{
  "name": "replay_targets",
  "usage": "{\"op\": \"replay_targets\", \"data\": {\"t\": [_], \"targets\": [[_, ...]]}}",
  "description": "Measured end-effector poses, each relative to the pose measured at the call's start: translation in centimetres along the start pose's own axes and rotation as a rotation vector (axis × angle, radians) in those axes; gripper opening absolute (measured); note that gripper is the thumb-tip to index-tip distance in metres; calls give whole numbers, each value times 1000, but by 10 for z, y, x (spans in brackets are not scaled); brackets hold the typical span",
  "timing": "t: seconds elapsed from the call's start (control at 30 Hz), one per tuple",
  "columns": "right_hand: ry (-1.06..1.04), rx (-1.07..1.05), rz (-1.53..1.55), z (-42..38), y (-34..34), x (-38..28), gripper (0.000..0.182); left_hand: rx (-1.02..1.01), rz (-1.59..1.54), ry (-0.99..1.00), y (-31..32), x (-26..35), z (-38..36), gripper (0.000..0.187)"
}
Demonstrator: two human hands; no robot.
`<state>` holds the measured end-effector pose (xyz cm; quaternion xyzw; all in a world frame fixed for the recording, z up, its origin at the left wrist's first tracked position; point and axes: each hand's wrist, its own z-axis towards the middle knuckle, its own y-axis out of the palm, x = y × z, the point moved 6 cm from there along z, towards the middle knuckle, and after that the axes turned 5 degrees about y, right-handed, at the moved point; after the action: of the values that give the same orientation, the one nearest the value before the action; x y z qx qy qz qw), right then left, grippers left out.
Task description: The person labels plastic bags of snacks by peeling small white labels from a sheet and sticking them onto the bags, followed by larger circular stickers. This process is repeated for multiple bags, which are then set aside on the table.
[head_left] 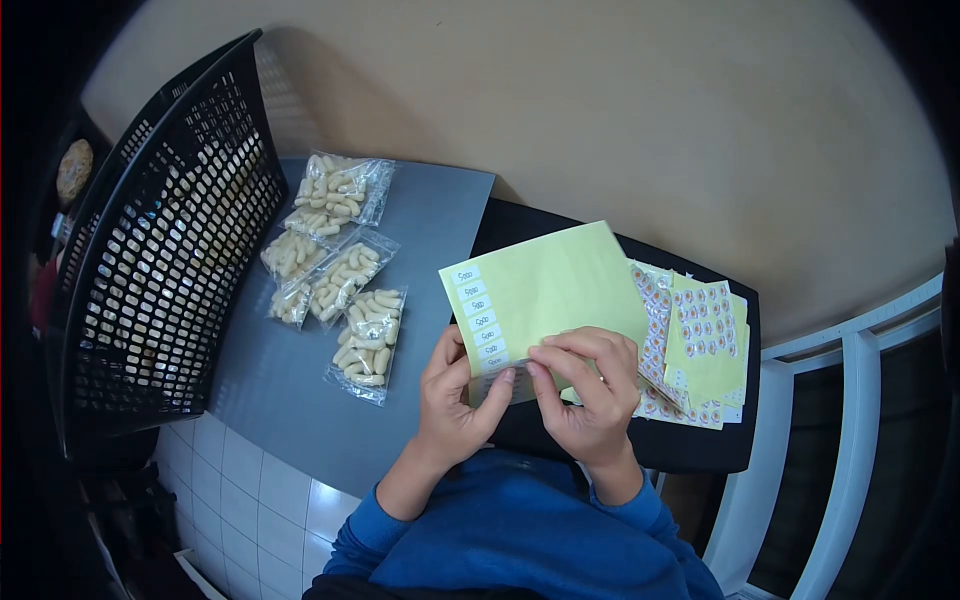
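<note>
A pale yellow sheet [560,285] with a column of small white labels [474,306] along its left edge is held up in front of me. My left hand [460,395] grips its lower left edge, thumb in front and fingers behind. My right hand [592,385] pinches at the bottom edge beside the lowest label; whether a label is between the fingertips is too small to tell. Right of the sheet, several sticker sheets [705,320] with small round prints lie overlapping on a black surface [735,440].
Several clear bags of pale, finger-shaped pieces [368,345] lie on the grey table [430,210] at left. A tall black perforated basket [165,240], with more pale pieces inside, stands at the far left. White railings [855,420] are at right.
</note>
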<state>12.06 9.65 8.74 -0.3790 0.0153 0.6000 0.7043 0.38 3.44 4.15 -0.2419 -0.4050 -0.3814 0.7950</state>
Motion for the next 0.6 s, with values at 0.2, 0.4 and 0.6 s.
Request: {"op": "replay_targets", "data": {"t": [0.2, 0.4, 0.6], "targets": [[26, -16, 182, -4, -5, 12, 20, 7, -40, -76, 0, -11, 1, 16], [482, 210, 237, -32, -23, 108, 71, 77, -443, -498, -41, -63, -22, 18], [878, -60, 1030, -49, 38, 115, 90, 122, -329, -584, -63, -81, -20, 23]]}}
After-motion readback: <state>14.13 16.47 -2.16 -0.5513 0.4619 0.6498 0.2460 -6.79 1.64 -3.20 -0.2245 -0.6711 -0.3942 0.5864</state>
